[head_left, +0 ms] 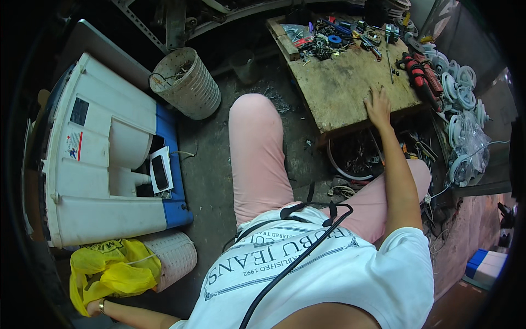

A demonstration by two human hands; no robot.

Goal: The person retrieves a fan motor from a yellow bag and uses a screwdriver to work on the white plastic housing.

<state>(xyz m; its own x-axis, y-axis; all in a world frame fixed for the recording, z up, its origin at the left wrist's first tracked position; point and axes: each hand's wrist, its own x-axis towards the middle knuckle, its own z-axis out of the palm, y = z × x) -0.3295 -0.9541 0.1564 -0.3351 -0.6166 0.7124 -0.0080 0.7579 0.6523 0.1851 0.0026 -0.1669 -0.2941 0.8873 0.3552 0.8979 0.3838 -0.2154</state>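
At the lower left, my left hand [94, 308] is at the edge of a yellow plastic bag [118, 267]; the bag is drawn taut toward it and hides most of the fingers. The bag lies against a white perforated plastic basket [178, 257]. My right hand [378, 107] rests palm down near the front edge of a worn wooden workbench [334, 90], fingers spread, holding nothing. Closest to it on the bench lie a long thin screwdriver [389, 64] and a red and black power tool [419, 79].
A large white and blue appliance housing [93, 192] stands on the left. Behind it is a white bin [200, 90] of scraps. Small tools and a blue tape roll [335, 40] crowd the bench's back. White coiled lamps [466, 79] and a clear plastic bag [469, 148] are at right.
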